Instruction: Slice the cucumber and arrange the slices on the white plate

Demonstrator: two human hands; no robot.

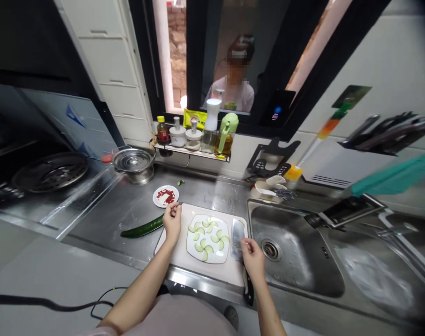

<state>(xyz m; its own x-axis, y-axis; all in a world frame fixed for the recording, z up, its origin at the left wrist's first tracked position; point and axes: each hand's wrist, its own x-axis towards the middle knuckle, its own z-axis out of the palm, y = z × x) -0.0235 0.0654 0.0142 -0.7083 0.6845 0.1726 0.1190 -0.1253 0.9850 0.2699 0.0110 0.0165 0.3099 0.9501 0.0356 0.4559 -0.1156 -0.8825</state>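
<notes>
- Far left: I make out a round, silvery metal pot with a lid (133, 162), standing on the steel counter (103, 219).
- Left: a long, dark green cucumber (140, 230) lies slantwise on the counter, its right end reaching the left hand (172, 218), which hides the contact from me.
- Above it: a small, round white plate (157, 201) bears chopped red pieces (167, 193), just beyond the left hand's fingertips.
- Left hand: fingers curled, tips close to the thumb, over the board's upper left corner; I cannot tell whether they pinch anything.
- Centre: a squarish white plate (218, 255) rests on the pale cutting board (180, 254), between the hands, bearing pale green crescent slices (205, 255) in four pinwheels.
- Right: a broad, steel-bladed knife (236, 235) lies beside this plate, its black handle towards the counter's front edge.
- Right hand (251, 254): fingers bent towards the thumb, over the blade's right side; I cannot tell whether it pinches anything.
- Far right: a steel sink (296, 261).
</notes>
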